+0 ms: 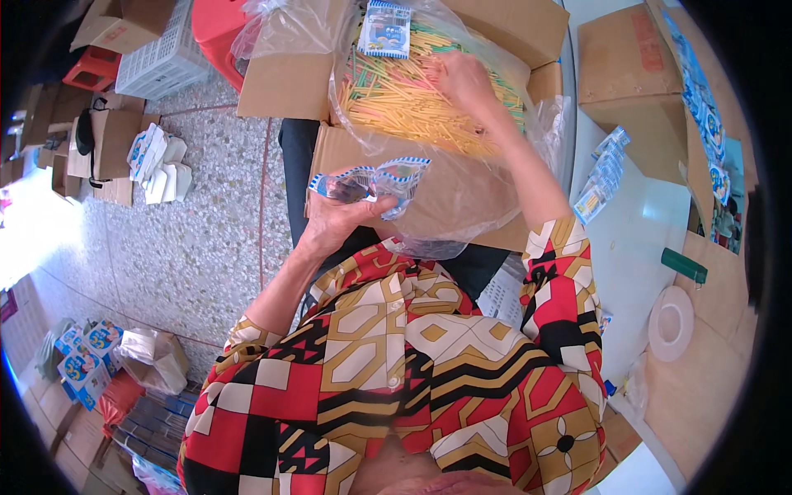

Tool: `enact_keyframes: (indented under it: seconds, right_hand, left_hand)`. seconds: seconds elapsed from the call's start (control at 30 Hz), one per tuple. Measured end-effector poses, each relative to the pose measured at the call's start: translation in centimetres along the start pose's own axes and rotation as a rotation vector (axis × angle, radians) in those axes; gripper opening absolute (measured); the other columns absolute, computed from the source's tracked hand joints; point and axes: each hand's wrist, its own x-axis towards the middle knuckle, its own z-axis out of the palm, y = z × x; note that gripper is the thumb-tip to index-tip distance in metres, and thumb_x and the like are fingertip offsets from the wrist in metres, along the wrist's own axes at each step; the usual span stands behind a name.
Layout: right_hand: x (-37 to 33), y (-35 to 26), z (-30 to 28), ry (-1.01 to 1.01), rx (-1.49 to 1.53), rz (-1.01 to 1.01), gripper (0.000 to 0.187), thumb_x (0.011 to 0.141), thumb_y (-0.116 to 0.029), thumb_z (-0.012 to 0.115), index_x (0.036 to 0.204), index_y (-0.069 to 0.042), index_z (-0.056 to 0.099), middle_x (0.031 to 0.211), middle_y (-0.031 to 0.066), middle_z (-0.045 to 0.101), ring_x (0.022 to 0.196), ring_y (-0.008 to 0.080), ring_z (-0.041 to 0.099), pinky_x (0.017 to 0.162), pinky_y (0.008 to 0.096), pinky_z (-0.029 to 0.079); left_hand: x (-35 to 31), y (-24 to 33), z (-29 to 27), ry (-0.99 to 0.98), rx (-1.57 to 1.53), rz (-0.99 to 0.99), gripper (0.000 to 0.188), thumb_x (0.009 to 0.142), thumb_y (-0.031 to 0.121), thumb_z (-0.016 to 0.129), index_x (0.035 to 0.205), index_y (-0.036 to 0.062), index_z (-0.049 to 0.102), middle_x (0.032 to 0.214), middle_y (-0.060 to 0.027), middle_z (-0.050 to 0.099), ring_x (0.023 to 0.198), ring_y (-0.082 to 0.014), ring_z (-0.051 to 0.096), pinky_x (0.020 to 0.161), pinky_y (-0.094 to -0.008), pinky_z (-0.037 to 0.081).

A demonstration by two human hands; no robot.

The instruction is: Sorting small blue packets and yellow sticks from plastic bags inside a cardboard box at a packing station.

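Two hands (338, 219), one tape roll (671, 322), one green lighter (683, 266), two red stools (219, 29), one white crate (161, 54)

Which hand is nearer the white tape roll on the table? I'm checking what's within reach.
Right. The right hand is in the bag of coloured sticks, up and left of the tape roll. The left hand, holding clear packets, is farther left.

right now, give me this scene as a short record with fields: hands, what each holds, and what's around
left hand: holds a small clear packet with blue trim
right hand: reaching into yellow, pink and green sticks, grip unclear
container: cardboard box lined with a clear plastic bag
on the right: white table with filled packets, tape roll
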Motion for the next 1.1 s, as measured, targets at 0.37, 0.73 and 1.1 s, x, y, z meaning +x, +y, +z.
enact_keyframes:
  seconds: [0.37, 0.73, 1.1]
  right_hand:
    - [-5.7, 3.0, -4.5, -0.534, 1.104, 0.374, 0.013, 0.078, -0.014, 0.063, 0.087, -0.005, 0.059, 0.070, 0.0002, 0.057, 0.058, 0.0058, 0.050, 0.052, 0.0201, 0.041]
    - [-9.3, -2.3, -12.8, -0.279, 1.277, 0.237, 0.008, 0.084, -0.010, 0.055, 0.089, -0.006, 0.052, 0.080, 0.0019, 0.055, 0.063, 0.0039, 0.047, 0.056, 0.0175, 0.039]
    - [-11.9, -7.6, -19.5, -0.268, 1.204, -0.042, 0.009, 0.084, -0.005, 0.056, 0.092, -0.005, 0.052, 0.084, 0.0003, 0.053, 0.067, 0.0031, 0.045, 0.060, 0.0177, 0.038]
  left_hand:
    - [0.4, 0.5, 1.0, -0.009, -0.009, 0.052, 0.030, 0.070, 0.004, 0.073, 0.098, -0.0016, 0.062, 0.089, -0.0043, 0.064, 0.080, -0.0091, 0.057, 0.075, -0.0252, 0.047]
    - [0.2, 1.7, 3.6, -0.078, 0.135, 0.103, 0.025, 0.072, 0.005, 0.071, 0.095, -0.0008, 0.063, 0.088, -0.0025, 0.064, 0.080, -0.0072, 0.056, 0.074, -0.0237, 0.045]
    - [1.0, 0.4, 5.9, -0.113, 0.335, 0.247, 0.020, 0.069, 0.009, 0.075, 0.082, 0.0000, 0.063, 0.071, 0.0020, 0.058, 0.063, -0.0030, 0.048, 0.054, -0.0199, 0.039]
